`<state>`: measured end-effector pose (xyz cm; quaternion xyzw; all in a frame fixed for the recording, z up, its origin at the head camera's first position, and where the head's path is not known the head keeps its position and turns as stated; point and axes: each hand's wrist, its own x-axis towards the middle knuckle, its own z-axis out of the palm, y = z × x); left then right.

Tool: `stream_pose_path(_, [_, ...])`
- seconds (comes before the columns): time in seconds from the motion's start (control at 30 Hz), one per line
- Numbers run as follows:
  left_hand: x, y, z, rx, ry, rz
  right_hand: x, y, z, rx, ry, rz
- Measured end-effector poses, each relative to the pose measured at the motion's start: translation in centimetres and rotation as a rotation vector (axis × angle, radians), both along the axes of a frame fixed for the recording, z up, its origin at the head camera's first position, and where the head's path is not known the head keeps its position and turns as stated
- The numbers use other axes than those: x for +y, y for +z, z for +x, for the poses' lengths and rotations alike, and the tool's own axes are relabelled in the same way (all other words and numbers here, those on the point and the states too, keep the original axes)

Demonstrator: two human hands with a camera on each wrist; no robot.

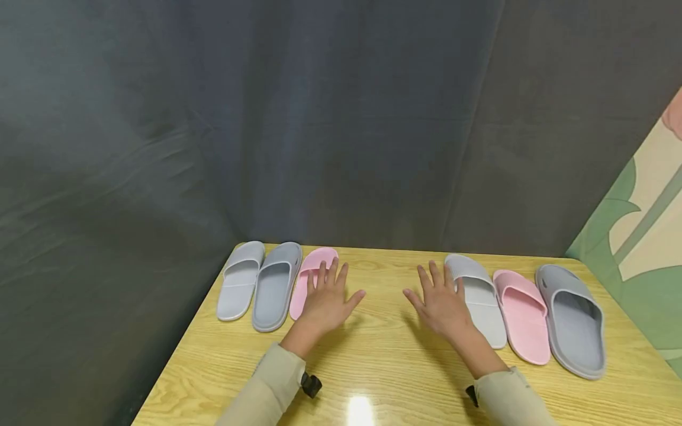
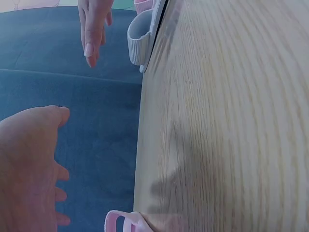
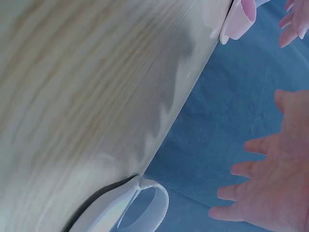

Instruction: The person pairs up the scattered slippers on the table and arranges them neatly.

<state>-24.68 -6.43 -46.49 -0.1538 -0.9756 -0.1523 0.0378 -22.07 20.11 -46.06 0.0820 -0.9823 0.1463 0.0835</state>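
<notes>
My left hand [image 1: 326,302] hovers palm down over the table with its fingers spread, partly covering a pink slipper [image 1: 318,257]. Left of that slipper lie a blue-grey slipper [image 1: 273,299] and a light grey slipper [image 1: 237,296]. My right hand [image 1: 443,305], fingers also spread, hangs beside another light grey slipper [image 1: 487,316] and overlaps its edge in the head view. Further right are a second pink slipper [image 1: 524,325] and a second blue-grey slipper [image 1: 578,331]. Both wrist views show the hands raised off the wood, holding nothing.
The yellow wood-grain table [image 1: 373,355] reaches back to a dark curtain [image 1: 346,130], which also hangs along the left side. A wall with a painted plant pattern [image 1: 639,236] stands at the right. Light glares off the table's front part.
</notes>
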Motion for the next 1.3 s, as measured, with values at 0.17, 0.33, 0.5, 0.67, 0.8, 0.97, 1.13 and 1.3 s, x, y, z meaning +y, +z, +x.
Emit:
stream_pose_path(0.17, [-0.5,0.2,0.0,0.007,0.006,-0.014,0.5,0.2,0.0,0.013,-0.012,0.005])
stream_pose_path(0.33, [-1.1,0.5,0.0,0.026,0.010,-0.028,0.9,0.3,0.1,0.025,-0.018,-0.001])
stream_pose_path(0.5, [-1.8,0.6,-0.3,0.055,0.021,-0.055,1.1,0.5,0.0,0.018,-0.020,-0.007])
stream_pose_path(0.67, [-2.6,0.9,-0.4,0.065,0.037,-0.072,1.4,0.8,-0.3,0.024,-0.019,-0.008])
stream_pose_path(0.8, [-3.1,1.1,-0.5,0.070,0.045,-0.090,1.9,1.1,-0.4,0.031,-0.021,-0.007])
stream_pose_path(0.97, [-3.5,1.5,-0.8,0.072,0.049,-0.072,2.6,1.6,-0.3,0.019,-0.029,-0.019])
stream_pose_path(1.13, [-4.0,1.8,-0.9,0.052,0.043,-0.051,3.3,1.8,-0.2,0.015,-0.040,-0.026])
stream_pose_path(1.3, [-4.6,1.9,-0.9,0.047,0.063,-0.060,3.6,1.8,-0.4,0.031,-0.041,-0.025])
